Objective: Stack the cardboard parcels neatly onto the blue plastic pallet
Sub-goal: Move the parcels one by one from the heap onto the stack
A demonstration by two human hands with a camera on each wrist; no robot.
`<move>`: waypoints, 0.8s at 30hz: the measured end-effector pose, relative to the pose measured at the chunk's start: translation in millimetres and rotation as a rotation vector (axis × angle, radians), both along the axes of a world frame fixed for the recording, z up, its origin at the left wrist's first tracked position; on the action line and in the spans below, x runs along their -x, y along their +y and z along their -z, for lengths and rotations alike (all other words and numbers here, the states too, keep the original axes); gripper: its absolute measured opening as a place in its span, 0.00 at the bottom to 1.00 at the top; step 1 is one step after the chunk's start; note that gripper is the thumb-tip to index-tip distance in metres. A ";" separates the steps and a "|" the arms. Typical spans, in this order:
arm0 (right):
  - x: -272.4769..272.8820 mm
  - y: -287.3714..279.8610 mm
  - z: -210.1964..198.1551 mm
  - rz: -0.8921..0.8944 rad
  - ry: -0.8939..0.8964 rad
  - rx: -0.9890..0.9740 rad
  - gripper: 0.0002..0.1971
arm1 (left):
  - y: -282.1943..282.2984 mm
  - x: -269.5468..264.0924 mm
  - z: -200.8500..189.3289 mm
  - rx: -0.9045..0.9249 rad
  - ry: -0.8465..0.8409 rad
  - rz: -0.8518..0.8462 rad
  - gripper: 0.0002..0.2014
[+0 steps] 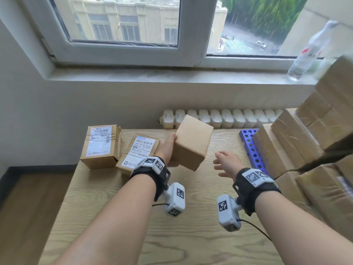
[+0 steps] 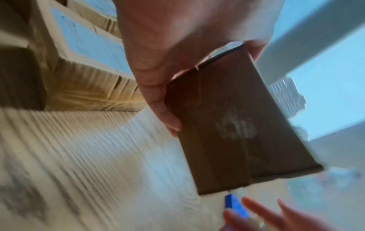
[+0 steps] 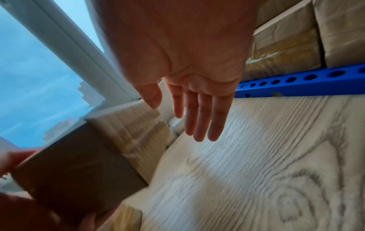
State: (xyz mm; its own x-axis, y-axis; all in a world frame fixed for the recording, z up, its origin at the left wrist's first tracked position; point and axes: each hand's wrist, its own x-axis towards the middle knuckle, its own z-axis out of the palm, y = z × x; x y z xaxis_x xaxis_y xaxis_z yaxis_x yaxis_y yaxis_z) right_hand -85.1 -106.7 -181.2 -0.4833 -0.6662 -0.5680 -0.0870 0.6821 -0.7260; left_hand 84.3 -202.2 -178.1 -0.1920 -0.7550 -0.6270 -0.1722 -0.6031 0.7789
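Note:
My left hand (image 1: pixel 168 148) grips a plain cardboard parcel (image 1: pixel 192 142) lifted above the wooden table (image 1: pixel 172 236). The left wrist view shows that hand (image 2: pixel 168 87) with its thumb pressed along the tilted parcel (image 2: pixel 237 128). My right hand (image 1: pixel 227 163) hovers open to the right of the parcel, fingers straight, holding nothing. The right wrist view shows its fingers (image 3: pixel 199 118) spread over the table, the parcel (image 3: pixel 79 168) at lower left. The blue pallet (image 1: pixel 250 148) lies at the right, loaded with stacked parcels (image 1: pixel 305 140).
Two labelled parcels (image 1: pixel 102 146) (image 1: pixel 138 152) rest on the table's left. A radiator (image 1: pixel 219 118) runs behind the table under a window sill carrying a clear bottle (image 1: pixel 309 54). Bare wood lies between my arms.

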 end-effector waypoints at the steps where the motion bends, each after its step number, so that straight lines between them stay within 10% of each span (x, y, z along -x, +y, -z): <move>1: 1.3 2.6 -5.5 0.018 -0.034 0.015 0.18 | 1.1 -0.5 -6.7 -0.074 0.111 -0.041 0.25; 7: 1.9 17.3 -44.2 0.084 -0.246 0.194 0.28 | 14.2 -0.6 -35.7 -0.279 0.519 0.024 0.25; 16: 4.9 45.6 -87.6 0.171 -0.353 0.357 0.21 | 33.3 23.2 -72.9 0.220 0.078 0.224 0.07; 21: 20.0 61.1 -117.1 0.173 -0.265 0.415 0.20 | 44.3 48.4 -112.9 0.400 -0.031 0.370 0.40; 24: 37.4 73.5 -137.3 0.135 -0.202 0.458 0.21 | 62.6 61.2 -144.2 0.341 0.004 0.446 0.31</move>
